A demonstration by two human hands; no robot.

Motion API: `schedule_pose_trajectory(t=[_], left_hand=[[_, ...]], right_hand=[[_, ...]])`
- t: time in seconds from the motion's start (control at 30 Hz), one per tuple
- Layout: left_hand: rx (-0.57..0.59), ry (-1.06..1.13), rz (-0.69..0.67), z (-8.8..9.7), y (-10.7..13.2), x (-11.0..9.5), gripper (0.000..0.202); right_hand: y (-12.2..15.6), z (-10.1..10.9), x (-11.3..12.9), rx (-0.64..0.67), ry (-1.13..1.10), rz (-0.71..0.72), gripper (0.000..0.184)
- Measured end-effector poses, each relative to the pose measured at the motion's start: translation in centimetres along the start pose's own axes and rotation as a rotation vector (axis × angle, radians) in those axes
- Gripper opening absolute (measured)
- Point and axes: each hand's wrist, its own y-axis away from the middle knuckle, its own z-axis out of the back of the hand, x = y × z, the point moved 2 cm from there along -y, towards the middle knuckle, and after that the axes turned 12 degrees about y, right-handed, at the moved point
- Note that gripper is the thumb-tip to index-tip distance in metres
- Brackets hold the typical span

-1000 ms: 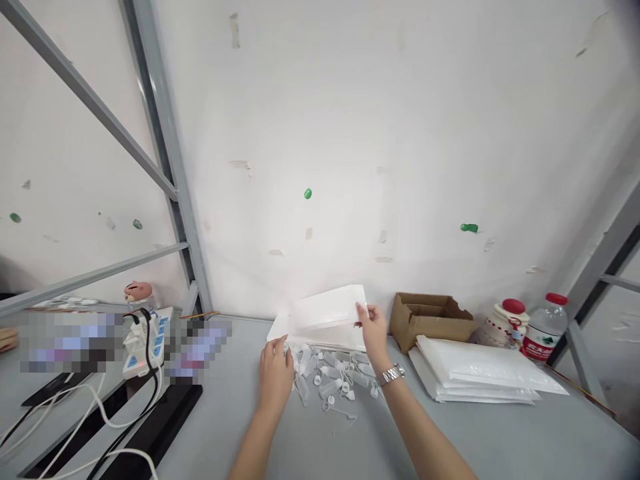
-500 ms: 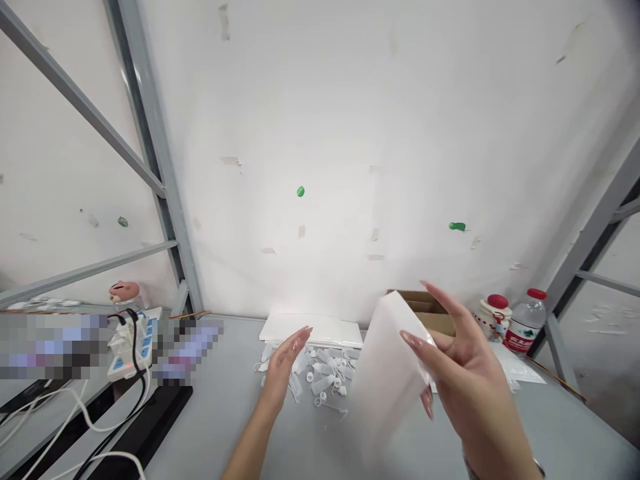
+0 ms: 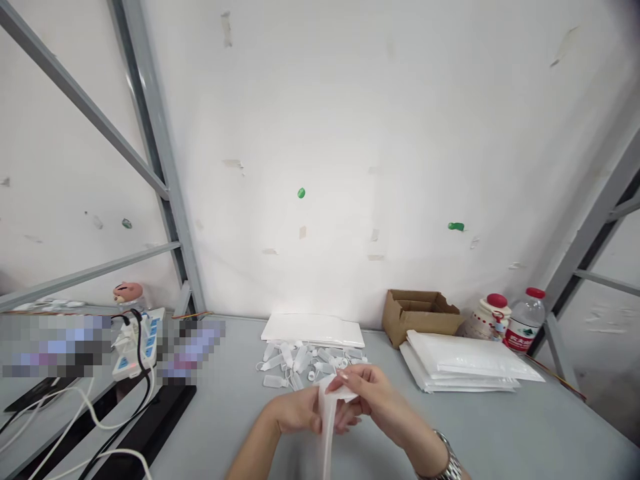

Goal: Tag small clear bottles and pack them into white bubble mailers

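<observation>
1. Grip: you've got the white bag [image 3: 328, 420] in both hands, low and centred, on your side of the table [image 3: 225, 427]. Right hand [image 3: 380, 399] is pinched on its top end. Left hand [image 3: 299, 408] is closed round its side; some fingers are behind the bag, so I can't confirm their exact hold.
2. Long axis: from your fingertips down toward you, roughly in line with your view. You see it nearly edge-on, a narrow strip. Lower end is out of frame.
3. Key relation: the small bottles [image 3: 300, 359] lie loose just past the bag's top end, on the far side from you, most of them left of your right hand.
4. Nearer hand: right fingertips sit closest to the pile's near edge. Can't tell if they touch it.
5. Around: flat white stack [image 3: 313, 329] behind the bottles; puffy white packets [image 3: 473, 357] and cardboard box [image 3: 395, 323] off right, well apart from both hands.
</observation>
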Motion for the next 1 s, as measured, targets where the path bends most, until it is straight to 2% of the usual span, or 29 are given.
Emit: schedule_pose_trajectory(t=[0.07, 0.13, 0.17, 0.27, 0.4, 0.47, 0.53, 0.6, 0.7, 0.83, 1.0], left_hand=[[0.076, 0.074, 0.006, -0.2, -0.2, -0.2, 0.053], [0.076, 0.104, 0.002, -0.1, -0.2, -0.3, 0.051], [0.071, 0.102, 0.013, 0.0, -0.2, -0.3, 0.051], [0.09, 0.129, 0.096, -0.1, -0.2, 0.2, 0.049], [0.134, 0.207, 0.161, -0.1, -0.5, 1.4, 0.066], [0.095, 0.192, 0.191, 0.1, -0.8, 2.1, 0.059], [0.019, 0.133, 0.26, 0.4, -1.1, 2.9, 0.053], [-0.021, 0.082, 0.32, 0.5, -1.3, 3.4, 0.051], [-0.013, 0.037, 0.34, 0.6, -1.4, 3.7, 0.045], [-0.003, 0.006, 0.329, 0.8, -1.1, 3.4, 0.041], [-0.067, 0.036, 0.306, 1.2, -1.4, 3.1, 0.048]], right_hand=[[0.2, 0.5, -0.8, 0.071, -0.047, 0.083, 0.042], [0.2, 1.3, -1.9, 0.107, -0.053, 0.127, 0.051], [0.2, 1.6, -2.5, 0.1, -0.036, 0.124, 0.049], [0.1, 2.5, -4.7, -0.009, 0.104, 0.053, 0.03], [0.1, 3.2, -6.6, -0.162, 0.431, -0.033, 0.032], [-0.3, 3.6, -6.6, -0.146, 0.517, -0.039, 0.029], [-1.2, 4.1, -6.1, -0.136, 0.527, 0.009, 0.03], [-2.8, 4.7, -5.3, -0.203, 0.61, 0.103, 0.032], [-5.9, 4.9, -4.6, -0.266, 1.074, 0.21, 0.023], [-9.3, 3.9, -5.5, -0.182, 1.276, 0.2, 0.015], [-10.8, 2.9, -6.6, -0.192, 1.357, 0.162, 0.009]])
